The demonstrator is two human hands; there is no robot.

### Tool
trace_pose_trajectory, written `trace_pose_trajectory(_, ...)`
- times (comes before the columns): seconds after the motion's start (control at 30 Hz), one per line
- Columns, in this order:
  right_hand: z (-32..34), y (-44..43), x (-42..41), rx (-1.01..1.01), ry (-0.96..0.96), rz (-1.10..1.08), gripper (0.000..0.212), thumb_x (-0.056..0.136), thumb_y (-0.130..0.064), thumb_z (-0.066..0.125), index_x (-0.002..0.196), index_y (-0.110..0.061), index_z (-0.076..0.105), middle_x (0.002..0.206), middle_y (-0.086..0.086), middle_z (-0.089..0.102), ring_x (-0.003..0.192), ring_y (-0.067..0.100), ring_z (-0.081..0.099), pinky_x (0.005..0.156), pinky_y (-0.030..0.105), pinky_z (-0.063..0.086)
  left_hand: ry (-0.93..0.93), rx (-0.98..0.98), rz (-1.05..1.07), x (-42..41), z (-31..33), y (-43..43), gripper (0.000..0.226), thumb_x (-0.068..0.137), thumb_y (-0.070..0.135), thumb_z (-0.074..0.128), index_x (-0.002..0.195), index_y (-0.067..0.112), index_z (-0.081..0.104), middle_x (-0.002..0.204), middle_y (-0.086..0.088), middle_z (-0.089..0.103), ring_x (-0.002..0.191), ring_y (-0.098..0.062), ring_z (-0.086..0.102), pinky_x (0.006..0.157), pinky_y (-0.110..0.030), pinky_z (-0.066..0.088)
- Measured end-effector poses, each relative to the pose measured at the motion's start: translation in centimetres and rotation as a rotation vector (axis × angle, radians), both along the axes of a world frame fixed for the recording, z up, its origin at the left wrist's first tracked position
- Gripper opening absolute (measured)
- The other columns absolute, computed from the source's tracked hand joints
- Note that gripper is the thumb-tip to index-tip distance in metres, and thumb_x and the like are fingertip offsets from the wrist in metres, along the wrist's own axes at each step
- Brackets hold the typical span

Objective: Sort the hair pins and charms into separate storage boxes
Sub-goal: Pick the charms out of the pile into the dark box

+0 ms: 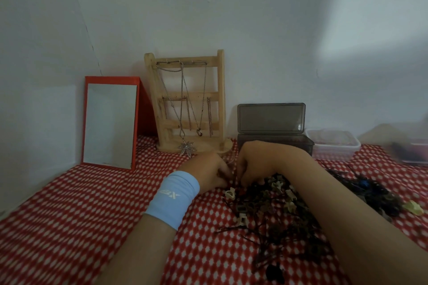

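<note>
Head view, fingers (245,171) curled, grasp hidden

Light blue wristband (172,199), white logo (170,196), bare forearms (335,203)

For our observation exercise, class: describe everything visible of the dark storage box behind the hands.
The storage box is rectangular with rounded corners, in smoky dark see-through plastic. Its lid stands open, upright near the wall. It sits on the red-and-white cloth, between a wooden necklace stand and a clear tub. The right hand hides part of its front; its contents cannot be seen.
</note>
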State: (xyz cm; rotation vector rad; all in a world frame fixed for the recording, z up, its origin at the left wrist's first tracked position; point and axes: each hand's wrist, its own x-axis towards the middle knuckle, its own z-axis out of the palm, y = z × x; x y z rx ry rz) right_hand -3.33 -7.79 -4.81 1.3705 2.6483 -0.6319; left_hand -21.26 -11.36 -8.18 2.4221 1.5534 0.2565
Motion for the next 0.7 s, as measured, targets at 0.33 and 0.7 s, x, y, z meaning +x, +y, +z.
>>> trace_pose_trajectory(0.33,0.7,-0.3,0.2,-0.061,0.006,-0.045,0.022,0.087,-0.009,0.072,0.107,-0.02,0.072,0.081,0.001,0.071,0.058,0.014,0.067,0.059,0.026,0.059,-0.04,-0.081,-0.025,0.3,0.0,-0.2,0.019,0.088,0.024,0.069,0.104,0.029,0.077,0.107,0.011,0.073,0.094,-0.009,0.065,0.092,-0.027,0.051)
trace_pose_trajectory(0.7,-0.1,-0.4,-0.7,-0.101,-0.097,0.006,0.024,0.084,-0.036,0.079,0.1,-0.018,0.079,0.096,0.008,0.077,0.064,0.012,0.066,0.068,0.029,0.059,-0.086,0.001,0.057,-0.8,1.7,-0.2,0.013,0.085,0.021,0.072,0.096,0.026,0.076,0.098,0.012,0.07,0.076,0.003,0.058,0.073,-0.012,0.046)
